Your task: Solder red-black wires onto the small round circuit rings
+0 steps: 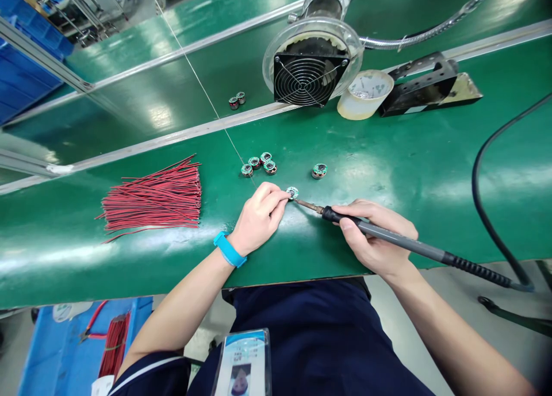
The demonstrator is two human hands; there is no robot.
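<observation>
My left hand point(261, 218), with a blue wristband, is closed in a pinch. A thin solder wire point(202, 88) runs down from the top left into it. The fingertips are at the left edge of a small round motor with a green circuit board point(292, 192); whether they also grip it I cannot tell. My right hand point(377, 232) is wrapped round the handle of a soldering iron point(388, 233). The iron's tip meets the lower edge of that motor, close to my left fingertips. Several like motors point(254, 163) lie just beyond my left hand, and a single motor point(319, 170) stands to the right.
A pile of red-and-black wires point(153, 198) lies at left. A fume extractor point(311, 77) hangs at the back, beside a white tub point(365, 94) and a black metal holder point(418, 91). The iron's cable point(476, 172) loops at right. Below left, a blue bin point(52, 344) holds pliers point(92, 324).
</observation>
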